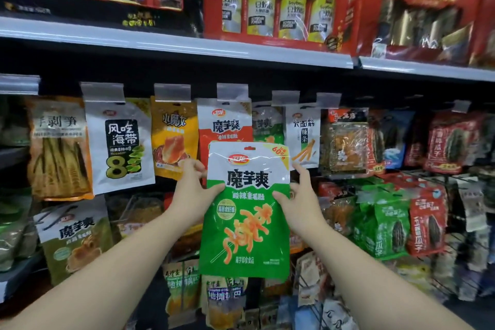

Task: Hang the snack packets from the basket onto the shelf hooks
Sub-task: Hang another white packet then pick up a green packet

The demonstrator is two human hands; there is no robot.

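I hold a green and white snack packet [247, 211] upright in front of the shelf, its hang hole at the top. My left hand [194, 193] grips its left edge, thumb on the front. My right hand [300, 198] grips its right edge the same way. Just behind and above it hang a red and white packet of the same brand [225, 123] and a green one [266, 126] under clear price-tag holders [232, 91]. The hooks themselves are hidden by the packets. The basket is not in view.
Rows of hanging packets fill the shelf: a white seaweed packet [117, 142], an orange packet [174, 139], a white spicy-strip packet [302, 136], sunflower-seed packets [426, 220] at right. Red gift boxes [276, 0] stand on the metal shelf [174, 43] above.
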